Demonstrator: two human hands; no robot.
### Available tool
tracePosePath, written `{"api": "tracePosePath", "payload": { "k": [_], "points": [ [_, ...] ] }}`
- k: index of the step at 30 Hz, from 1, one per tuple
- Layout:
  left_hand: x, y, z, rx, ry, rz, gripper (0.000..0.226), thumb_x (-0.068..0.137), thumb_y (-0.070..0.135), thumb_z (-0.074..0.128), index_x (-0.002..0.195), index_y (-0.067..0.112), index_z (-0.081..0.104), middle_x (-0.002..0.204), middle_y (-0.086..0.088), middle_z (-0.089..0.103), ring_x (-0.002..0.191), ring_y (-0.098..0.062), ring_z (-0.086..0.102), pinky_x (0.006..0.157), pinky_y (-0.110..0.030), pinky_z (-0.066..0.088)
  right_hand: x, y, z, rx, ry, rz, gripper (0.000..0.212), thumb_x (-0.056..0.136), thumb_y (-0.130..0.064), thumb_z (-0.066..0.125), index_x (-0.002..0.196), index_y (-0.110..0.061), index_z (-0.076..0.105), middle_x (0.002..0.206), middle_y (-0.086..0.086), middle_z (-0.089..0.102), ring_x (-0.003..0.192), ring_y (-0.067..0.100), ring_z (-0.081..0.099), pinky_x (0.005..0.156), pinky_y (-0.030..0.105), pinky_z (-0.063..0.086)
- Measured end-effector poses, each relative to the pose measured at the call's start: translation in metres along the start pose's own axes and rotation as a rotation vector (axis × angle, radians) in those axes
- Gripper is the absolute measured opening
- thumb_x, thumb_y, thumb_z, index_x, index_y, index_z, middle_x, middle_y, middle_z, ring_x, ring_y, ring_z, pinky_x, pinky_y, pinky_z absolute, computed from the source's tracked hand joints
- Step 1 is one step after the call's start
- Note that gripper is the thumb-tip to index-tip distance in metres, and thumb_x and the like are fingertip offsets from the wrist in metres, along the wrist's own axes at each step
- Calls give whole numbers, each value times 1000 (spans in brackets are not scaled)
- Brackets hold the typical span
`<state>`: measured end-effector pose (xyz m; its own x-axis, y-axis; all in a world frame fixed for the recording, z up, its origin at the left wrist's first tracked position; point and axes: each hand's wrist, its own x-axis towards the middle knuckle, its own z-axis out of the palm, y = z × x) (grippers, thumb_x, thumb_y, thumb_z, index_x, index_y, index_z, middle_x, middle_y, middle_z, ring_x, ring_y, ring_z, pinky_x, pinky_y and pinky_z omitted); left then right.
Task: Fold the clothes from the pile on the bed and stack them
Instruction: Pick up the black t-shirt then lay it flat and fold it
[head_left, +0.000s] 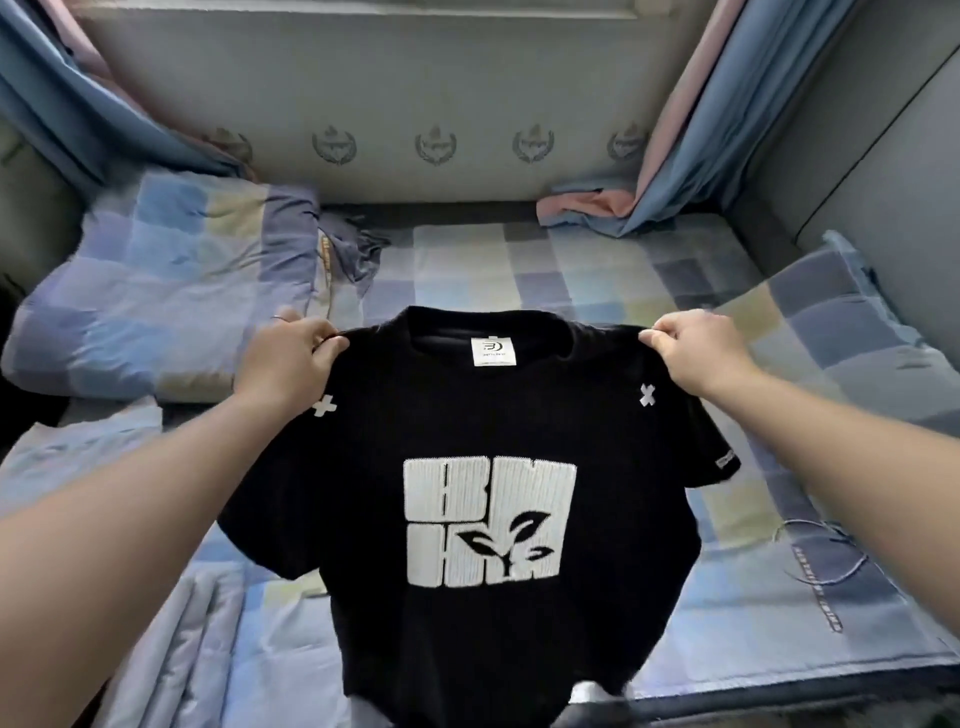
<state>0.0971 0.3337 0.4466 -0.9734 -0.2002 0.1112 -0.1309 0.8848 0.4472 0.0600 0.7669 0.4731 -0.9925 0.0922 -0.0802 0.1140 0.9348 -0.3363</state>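
I am counting two hands, the left hand (288, 358) and the right hand (696, 353), both pinching one black T-shirt (467, 426). On it I am seeing two white crosses (323, 406) (647, 395), one just below each hand, plus one neck label (491, 352) and one large white print (441, 499) between them. Beyond the hands I am counting five grey crests (435, 144) and two blue curtains (78, 104) (727, 104), one outside each hand.

Item: black T-shirt (467, 426), short-sleeved, crew neck. A white label sits inside the collar, a small white cross marks each shoulder, and the blocky white chest print carries a black leaf sprig. State: unfolded. You hold it up with the front toward you and the collar uppermost — your left hand (283, 358) and right hand (696, 353) pinch its shoulders, and the body hangs down.
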Motion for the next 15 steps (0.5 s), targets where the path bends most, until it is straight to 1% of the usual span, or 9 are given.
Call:
{"api": "tracePosePath", "payload": {
  "k": [2,4,6,7,8,9,10,13,15],
  "points": [
    [36,-29,53,41,-48,-93,20,99,40,59,101,23,70,100,-5,64,96,-32,61,79,-41,50,49,-10,55,65,-66,84,35,100,-34,58,86,-5,71,86,16,68,86,33,58,72,37,45],
    [74,-50,106,-34,-97,-241,20,100,41,55,99,24,64,99,-2,70,92,-30,64,79,-42,54,98,-22,110,180,-81,161,30,100,-28,58,88,-3,71,88,16,72,88,33,65,77,37,52],
    [104,-63,157,-203,-107,-370,24,100,39,54,117,22,58,115,-3,70,101,-30,65,87,-47,56,133,-33,166,358,-113,225,21,100,-23,56,113,-11,68,116,15,71,113,30,64,97,36,51],
    [116,-68,185,-285,-113,-398,38,100,40,54,134,24,49,132,-4,62,114,-32,61,96,-50,53,145,-37,196,451,-155,241,39,100,-25,55,138,-13,55,140,13,59,130,28,54,108,36,43],
    [121,-72,211,-322,-127,-399,55,99,42,54,149,27,35,149,-3,49,129,-33,51,107,-50,45,151,-39,226,522,-215,236,61,101,-32,55,155,-17,31,158,9,39,143,26,39,116,38,33],
    [119,-73,233,-309,-154,-375,67,100,45,54,157,29,21,160,-1,34,142,-31,38,116,-49,35,151,-40,254,549,-271,239,78,100,-41,55,161,-23,10,165,6,23,151,26,25,120,41,24],
    [114,-75,256,-271,-187,-329,74,100,46,52,160,31,13,166,1,21,150,-28,25,120,-47,25,150,-36,282,548,-308,239,85,98,-50,54,161,-30,-1,168,5,14,154,26,15,123,46,17],
    [73,-84,301,-73,-339,-158,76,101,53,47,160,36,4,170,5,0,155,-22,3,122,-49,16,119,-18,343,359,-436,169,85,96,-64,46,158,-39,-7,169,-3,3,156,23,-6,123,53,6],
    [41,-89,319,13,-442,-83,75,101,56,44,160,40,2,169,7,-5,155,-20,-2,121,-48,16,94,-4,360,213,-485,107,81,98,-65,40,158,-40,-8,168,-15,-3,155,21,-8,123,55,7]
  ]
}}
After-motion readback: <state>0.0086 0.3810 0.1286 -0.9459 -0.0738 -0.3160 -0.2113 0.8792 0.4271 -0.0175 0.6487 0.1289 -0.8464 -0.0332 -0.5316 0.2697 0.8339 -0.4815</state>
